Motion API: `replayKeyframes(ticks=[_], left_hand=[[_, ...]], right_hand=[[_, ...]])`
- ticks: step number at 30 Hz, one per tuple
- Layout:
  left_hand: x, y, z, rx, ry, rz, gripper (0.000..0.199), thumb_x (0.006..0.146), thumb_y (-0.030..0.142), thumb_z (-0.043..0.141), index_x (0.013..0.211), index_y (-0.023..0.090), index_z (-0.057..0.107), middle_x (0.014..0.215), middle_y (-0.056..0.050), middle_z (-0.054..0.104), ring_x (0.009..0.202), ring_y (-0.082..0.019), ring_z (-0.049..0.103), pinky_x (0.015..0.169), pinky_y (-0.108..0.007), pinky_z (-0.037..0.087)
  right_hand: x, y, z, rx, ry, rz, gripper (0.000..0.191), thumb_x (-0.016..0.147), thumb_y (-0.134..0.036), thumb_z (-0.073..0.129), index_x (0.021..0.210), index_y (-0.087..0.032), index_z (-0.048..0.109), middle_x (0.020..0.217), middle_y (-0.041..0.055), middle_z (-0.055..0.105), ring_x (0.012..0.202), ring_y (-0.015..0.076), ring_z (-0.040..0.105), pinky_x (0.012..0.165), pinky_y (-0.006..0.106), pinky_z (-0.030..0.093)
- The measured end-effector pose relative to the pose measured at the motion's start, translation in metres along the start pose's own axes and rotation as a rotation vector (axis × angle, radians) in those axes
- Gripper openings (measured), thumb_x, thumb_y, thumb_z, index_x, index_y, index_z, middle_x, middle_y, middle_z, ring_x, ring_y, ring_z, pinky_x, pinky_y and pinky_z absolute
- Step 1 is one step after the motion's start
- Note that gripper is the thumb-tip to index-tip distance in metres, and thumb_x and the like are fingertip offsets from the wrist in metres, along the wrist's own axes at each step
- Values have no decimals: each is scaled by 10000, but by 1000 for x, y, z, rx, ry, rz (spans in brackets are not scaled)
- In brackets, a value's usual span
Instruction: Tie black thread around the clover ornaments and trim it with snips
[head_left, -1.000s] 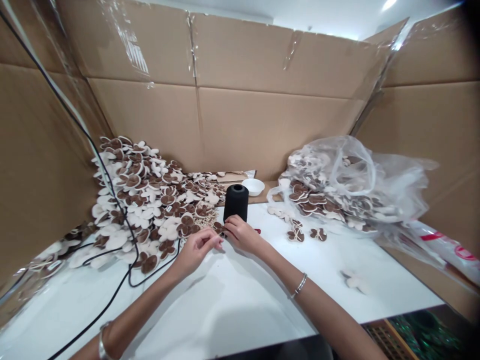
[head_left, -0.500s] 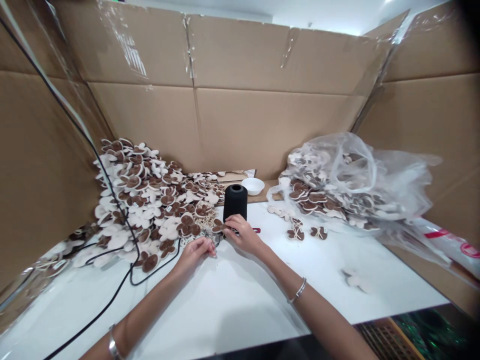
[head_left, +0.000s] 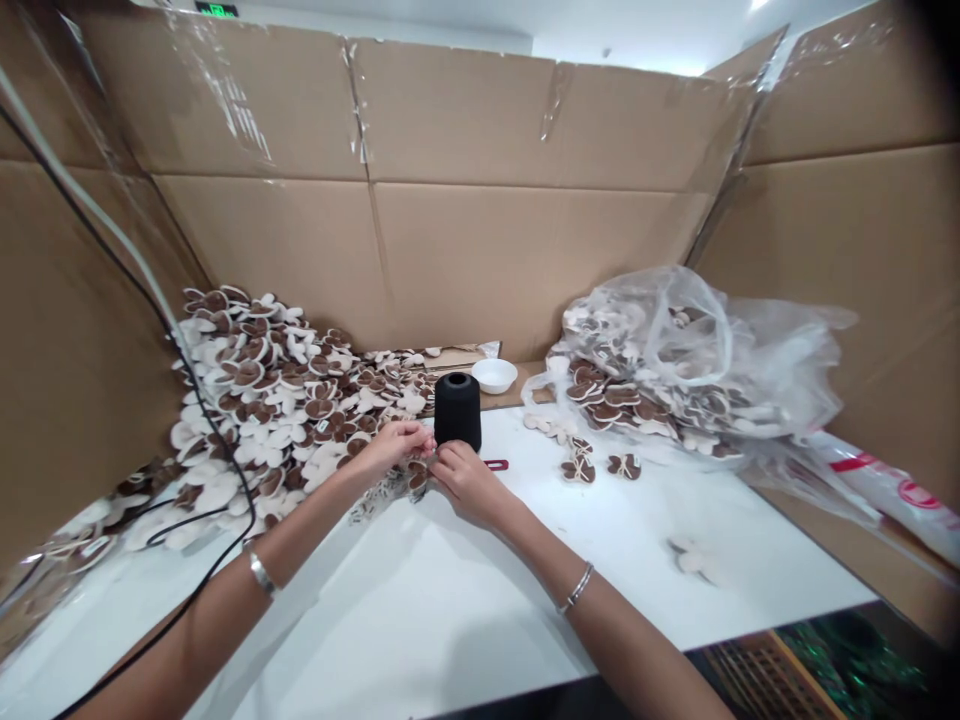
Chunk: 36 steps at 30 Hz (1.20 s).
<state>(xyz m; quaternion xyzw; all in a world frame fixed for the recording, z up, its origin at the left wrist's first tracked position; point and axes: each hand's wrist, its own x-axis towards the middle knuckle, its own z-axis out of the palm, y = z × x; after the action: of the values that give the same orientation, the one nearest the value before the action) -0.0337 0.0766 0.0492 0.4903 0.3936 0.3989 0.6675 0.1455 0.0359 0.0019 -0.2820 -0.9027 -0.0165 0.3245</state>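
Note:
My left hand (head_left: pixel 394 446) is closed in a pinch just left of the black thread cone (head_left: pixel 457 412); what its fingertips hold is too small to make out. Facing it, my right hand (head_left: pixel 466 482) has its fingers closed at the edge of a brown flower-shaped felt piece (head_left: pixel 417 478), which hangs below the left fingertips. Beneath my left wrist lies a heap of small greyish bits (head_left: pixel 375 500), too fine to name. A red tool (head_left: pixel 496 465) sits behind my right hand, partly hidden.
A large pile of brown and white flower pieces (head_left: pixel 255 400) fills the left side. On the right, a clear plastic bag (head_left: pixel 697 350) holds more. Several tied pieces (head_left: pixel 579 468) and a white piece (head_left: pixel 694 558) lie rightward. A white bowl (head_left: pixel 494 376) and cardboard walls (head_left: pixel 525 240) stand behind.
My left hand has risen away from the table and come up to the right fingertips. The brown flower piece now hangs lower, between both hands. The view has shifted slightly.

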Motion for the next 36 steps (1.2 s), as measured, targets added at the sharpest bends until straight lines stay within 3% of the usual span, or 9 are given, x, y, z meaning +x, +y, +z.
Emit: replayKeyframes(ticks=[3,6,12,19,23,26,32,36], left_hand=[[-18,4,5,206,-35,121,225,740,288,742,589,132,681,609,-40,641,590,-139,566,572,-202,439],[-37,-7,9,343,9,196,279,754,373,717,600,141,695,635,-45,657,623,-155,571,603,-217,435],[-60,-45,12,322,171,232,305,738,438,714,641,148,707,725,-73,685,747,-195,611,714,-243,456],[-66,-74,12,51,297,222,276,697,395,777,623,143,694,751,-70,670,776,-186,611,759,-250,483],[-50,-78,8,-311,312,129,186,699,230,780,628,137,636,674,-18,620,685,-128,598,724,-225,515],[-30,-76,7,-382,320,91,120,724,93,692,660,145,604,648,11,599,614,-87,583,659,-180,513],[-1,-55,-1,-208,143,35,148,701,98,699,613,135,586,565,15,553,494,-93,525,473,-176,427],[-4,-29,-9,61,-66,18,195,711,219,759,603,114,636,604,-35,590,516,-127,530,499,-219,409]], right_hand=[[0,0,1,-22,9,41,209,936,-96,416,1012,-140,607,942,131,570,1004,257,489,888,422,441],[1,0,3,-23,5,86,190,937,-113,427,935,-140,615,892,123,561,967,256,487,857,412,446],[3,-2,3,20,55,157,223,949,-146,429,823,-150,612,830,101,566,904,234,489,846,389,456],[0,-2,12,140,129,272,185,951,-200,472,901,-165,647,859,87,606,955,224,502,871,382,451],[0,-1,12,238,154,313,186,956,-247,494,926,-170,661,903,82,624,954,205,497,877,354,450],[0,2,8,300,145,274,192,963,-260,492,958,-167,660,918,75,629,947,196,494,881,344,447],[-5,6,-1,225,40,118,191,969,-221,463,997,-168,645,914,85,607,939,211,497,857,360,449],[-5,4,-3,76,-38,66,196,967,-233,469,1001,-154,646,841,77,576,880,210,490,828,347,443]])
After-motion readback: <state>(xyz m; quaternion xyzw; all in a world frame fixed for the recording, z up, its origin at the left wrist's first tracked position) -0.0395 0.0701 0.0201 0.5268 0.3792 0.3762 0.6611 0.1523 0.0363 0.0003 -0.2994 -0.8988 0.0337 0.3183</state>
